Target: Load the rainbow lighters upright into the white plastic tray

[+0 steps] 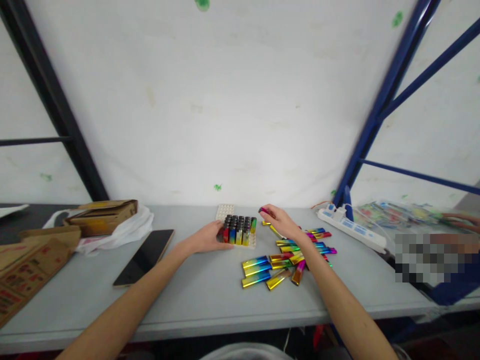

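Observation:
Upright, dark-topped, shiny rainbow-coloured pieces that look like lighters (236,231) stand packed in rows in a pale tray (252,244). My left hand (208,237) is closed against the left side of this block, its thumb along the front and its fingers behind. To the right of the tray and just above the table, my right hand (279,220) pinches one purple-red lighter (264,211) by its body. More rainbow lighters (257,270) lie loosely in a heap below and beside my right forearm. Another pale knobbed tray (225,211) lies behind the block.
A dark phone-like slab (144,257) lies left on the grey table (195,300). Further left are cardboard boxes (101,217) and a white plastic bag (131,230). A white power strip (352,230) sits right, near a blue frame post (367,120). Another person's hand (461,221) shows far right.

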Action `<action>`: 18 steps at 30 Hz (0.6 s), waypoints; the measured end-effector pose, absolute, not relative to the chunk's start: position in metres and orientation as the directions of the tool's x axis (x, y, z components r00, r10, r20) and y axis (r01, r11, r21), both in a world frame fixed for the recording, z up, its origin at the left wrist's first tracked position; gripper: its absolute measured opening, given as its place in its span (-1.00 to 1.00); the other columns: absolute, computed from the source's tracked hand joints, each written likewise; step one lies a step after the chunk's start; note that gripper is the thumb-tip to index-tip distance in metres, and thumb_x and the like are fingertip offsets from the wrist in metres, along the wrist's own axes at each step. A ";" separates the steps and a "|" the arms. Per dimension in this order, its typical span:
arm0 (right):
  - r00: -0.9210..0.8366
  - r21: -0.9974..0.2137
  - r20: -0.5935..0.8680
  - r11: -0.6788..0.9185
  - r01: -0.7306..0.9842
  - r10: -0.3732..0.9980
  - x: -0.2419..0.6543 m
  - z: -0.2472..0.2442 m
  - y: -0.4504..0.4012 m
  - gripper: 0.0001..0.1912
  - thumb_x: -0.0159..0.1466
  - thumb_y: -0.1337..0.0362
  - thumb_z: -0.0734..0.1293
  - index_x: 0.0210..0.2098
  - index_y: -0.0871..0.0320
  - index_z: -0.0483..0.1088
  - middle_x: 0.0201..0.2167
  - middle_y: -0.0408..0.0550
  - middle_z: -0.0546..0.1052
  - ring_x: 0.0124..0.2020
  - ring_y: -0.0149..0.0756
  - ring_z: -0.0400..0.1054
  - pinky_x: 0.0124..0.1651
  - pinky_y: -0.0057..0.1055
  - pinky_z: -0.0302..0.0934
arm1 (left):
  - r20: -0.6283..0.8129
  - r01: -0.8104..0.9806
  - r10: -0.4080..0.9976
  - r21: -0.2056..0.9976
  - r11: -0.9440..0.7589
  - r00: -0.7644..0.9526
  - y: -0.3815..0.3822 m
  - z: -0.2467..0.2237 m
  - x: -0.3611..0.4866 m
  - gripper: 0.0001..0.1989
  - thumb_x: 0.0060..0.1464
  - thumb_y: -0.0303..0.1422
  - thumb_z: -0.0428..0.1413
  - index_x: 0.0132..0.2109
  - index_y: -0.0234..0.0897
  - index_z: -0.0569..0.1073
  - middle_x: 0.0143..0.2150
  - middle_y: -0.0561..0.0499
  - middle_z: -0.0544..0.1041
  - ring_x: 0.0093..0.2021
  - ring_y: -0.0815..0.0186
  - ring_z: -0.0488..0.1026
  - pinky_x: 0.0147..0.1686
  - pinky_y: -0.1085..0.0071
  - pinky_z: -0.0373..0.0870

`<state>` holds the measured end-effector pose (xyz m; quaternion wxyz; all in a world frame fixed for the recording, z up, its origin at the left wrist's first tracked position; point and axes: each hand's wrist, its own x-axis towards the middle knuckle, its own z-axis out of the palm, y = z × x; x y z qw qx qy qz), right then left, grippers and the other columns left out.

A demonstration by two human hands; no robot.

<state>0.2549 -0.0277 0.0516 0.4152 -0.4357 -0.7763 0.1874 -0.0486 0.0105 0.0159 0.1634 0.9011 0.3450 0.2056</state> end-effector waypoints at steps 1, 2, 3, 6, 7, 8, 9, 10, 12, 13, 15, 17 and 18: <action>-0.300 -0.618 0.493 0.571 0.540 0.817 0.256 0.052 -0.028 -0.61 0.37 -0.06 0.28 -0.22 0.15 0.48 -0.29 -0.05 0.49 -0.28 -0.29 0.36 -0.18 -0.35 0.27 | 0.257 0.555 0.692 0.441 -0.705 0.674 0.010 0.016 -0.048 -0.36 -0.05 0.06 0.30 0.07 -0.28 0.51 0.06 -0.14 0.59 0.03 -0.02 0.52 0.11 0.17 0.44; -0.317 -0.588 0.501 0.586 0.558 0.805 0.256 0.052 -0.028 -0.61 0.36 -0.06 0.30 -0.24 0.16 0.50 -0.27 -0.02 0.51 -0.26 -0.27 0.39 -0.17 -0.34 0.28 | 0.254 0.561 0.699 0.445 -0.698 0.669 0.009 0.017 -0.048 -0.37 -0.05 0.05 0.30 0.06 -0.28 0.51 0.05 -0.14 0.59 0.02 -0.01 0.53 0.10 0.17 0.45; -0.328 -0.562 0.504 0.592 0.578 0.799 0.256 0.051 -0.028 -0.61 0.34 -0.05 0.33 -0.25 0.17 0.52 -0.28 -0.01 0.53 -0.27 -0.26 0.40 -0.17 -0.34 0.29 | 0.249 0.570 0.708 0.447 -0.689 0.660 0.008 0.017 -0.048 -0.38 -0.05 0.05 0.31 0.04 -0.28 0.51 0.03 -0.14 0.60 0.00 0.00 0.53 0.08 0.17 0.46; -0.349 -0.538 0.461 0.570 0.621 0.816 0.253 0.047 -0.027 -0.62 0.34 -0.03 0.35 -0.30 0.18 0.54 -0.42 -0.04 0.57 -0.39 -0.28 0.42 -0.25 -0.36 0.28 | 0.235 0.604 0.736 0.443 -0.663 0.635 0.005 0.020 -0.047 -0.41 -0.08 0.04 0.31 -0.02 -0.29 0.52 -0.02 -0.13 0.61 -0.06 0.01 0.54 0.02 0.19 0.49; -0.351 -0.548 0.441 0.557 0.624 0.826 0.251 0.046 -0.027 -0.63 0.35 -0.02 0.34 -0.30 0.18 0.55 -0.46 -0.05 0.58 -0.43 -0.29 0.42 -0.27 -0.37 0.27 | 0.233 0.607 0.738 0.442 -0.660 0.633 0.004 0.020 -0.047 -0.42 -0.08 0.04 0.31 -0.03 -0.29 0.52 -0.03 -0.13 0.61 -0.06 0.01 0.54 0.01 0.20 0.49; -0.350 -0.559 0.426 0.547 0.623 0.834 0.249 0.045 -0.027 -0.64 0.36 0.00 0.34 -0.29 0.18 0.54 -0.48 -0.06 0.59 -0.45 -0.29 0.43 -0.29 -0.38 0.27 | 0.233 0.607 0.738 0.442 -0.661 0.634 0.004 0.021 -0.047 -0.42 -0.08 0.04 0.31 -0.03 -0.29 0.52 -0.04 -0.13 0.61 -0.07 0.02 0.54 0.01 0.20 0.49; -0.342 -0.570 0.421 0.538 0.621 0.840 0.247 0.043 -0.027 -0.66 0.36 0.01 0.34 -0.29 0.18 0.54 -0.48 -0.06 0.60 -0.47 -0.28 0.44 -0.30 -0.38 0.26 | 0.234 0.603 0.736 0.445 -0.662 0.635 0.003 0.021 -0.046 -0.42 -0.07 0.04 0.31 -0.03 -0.29 0.52 -0.04 -0.13 0.61 -0.07 0.02 0.54 0.01 0.21 0.48; -0.331 -0.580 0.420 0.531 0.618 0.845 0.246 0.042 -0.027 -0.67 0.36 0.03 0.34 -0.29 0.17 0.54 -0.48 -0.06 0.61 -0.47 -0.27 0.45 -0.30 -0.38 0.26 | 0.233 0.598 0.734 0.450 -0.663 0.638 0.003 0.021 -0.046 -0.42 -0.07 0.05 0.31 -0.03 -0.29 0.52 -0.03 -0.13 0.61 -0.07 0.02 0.54 0.02 0.21 0.48; -0.321 -0.610 0.408 0.517 0.600 0.854 0.244 0.041 -0.028 -0.68 0.36 0.03 0.35 -0.31 0.16 0.52 -0.49 -0.05 0.62 -0.49 -0.25 0.47 -0.32 -0.38 0.27 | 0.228 0.590 0.729 0.458 -0.665 0.645 0.004 0.021 -0.047 -0.41 -0.06 0.05 0.30 -0.03 -0.29 0.52 -0.03 -0.14 0.60 -0.06 0.02 0.53 0.02 0.20 0.47; -0.330 -0.630 0.393 0.513 0.584 0.858 0.244 0.042 -0.029 -0.68 0.35 0.03 0.35 -0.33 0.15 0.52 -0.50 -0.05 0.62 -0.49 -0.25 0.47 -0.33 -0.38 0.27 | 0.226 0.590 0.730 0.459 -0.664 0.645 0.004 0.020 -0.047 -0.42 -0.07 0.05 0.30 -0.03 -0.29 0.52 -0.03 -0.15 0.60 -0.06 0.01 0.53 0.02 0.19 0.47; -0.372 -0.650 0.359 0.516 0.558 0.856 0.247 0.045 -0.030 -0.68 0.34 0.02 0.36 -0.36 0.13 0.52 -0.51 -0.06 0.62 -0.49 -0.24 0.47 -0.35 -0.39 0.26 | 0.223 0.598 0.738 0.460 -0.656 0.637 0.005 0.020 -0.047 -0.42 -0.07 0.06 0.30 -0.05 -0.28 0.52 -0.05 -0.15 0.60 -0.07 0.00 0.53 0.00 0.18 0.47; -0.433 -0.626 0.342 0.546 0.557 0.834 0.252 0.049 -0.031 -0.69 0.32 0.01 0.38 -0.36 0.13 0.53 -0.50 -0.07 0.62 -0.48 -0.25 0.45 -0.34 -0.40 0.24 | 0.220 0.592 0.742 0.480 -0.647 0.633 0.006 0.019 -0.047 -0.42 -0.08 0.06 0.30 -0.04 -0.27 0.52 -0.06 -0.13 0.61 -0.06 -0.01 0.53 0.00 0.19 0.46; -0.461 -0.604 0.339 0.565 0.562 0.820 0.255 0.051 -0.032 -0.69 0.32 0.02 0.38 -0.36 0.12 0.54 -0.49 -0.08 0.61 -0.47 -0.25 0.44 -0.34 -0.41 0.23 | 0.216 0.579 0.739 0.497 -0.646 0.638 0.006 0.019 -0.048 -0.41 -0.08 0.06 0.30 -0.02 -0.27 0.52 -0.05 -0.13 0.61 -0.05 -0.01 0.53 0.00 0.19 0.46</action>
